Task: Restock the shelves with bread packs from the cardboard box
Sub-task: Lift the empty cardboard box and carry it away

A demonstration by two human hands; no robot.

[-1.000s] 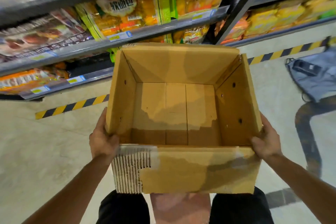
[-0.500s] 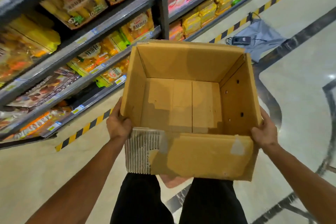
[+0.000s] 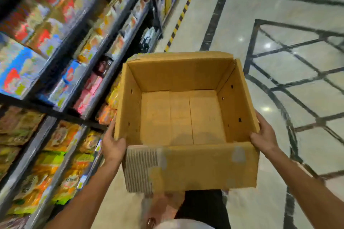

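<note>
An open cardboard box (image 3: 186,74) with nothing inside is held in front of me at waist height. My left hand (image 3: 112,147) grips its left wall near the front corner, and my right hand (image 3: 264,135) grips its right wall. The front flap hangs down, torn at its left end so the corrugation shows. Bread packs (image 3: 61,135) in yellow, orange and green wrappers fill the lower shelves at the left. The shelves (image 3: 111,72) run away from me along the left side and look blurred.
A pale polished floor (image 3: 232,24) with dark inlaid lines stretches ahead and to the right. A yellow and black hazard stripe (image 3: 178,22) runs along the foot of the shelving. My dark trousers and one foot show below the box.
The view has swung to the right: the shelves, earlier straight ahead, now run along my left and the open floor fills the right. Both hands keep the same grip on the box.
</note>
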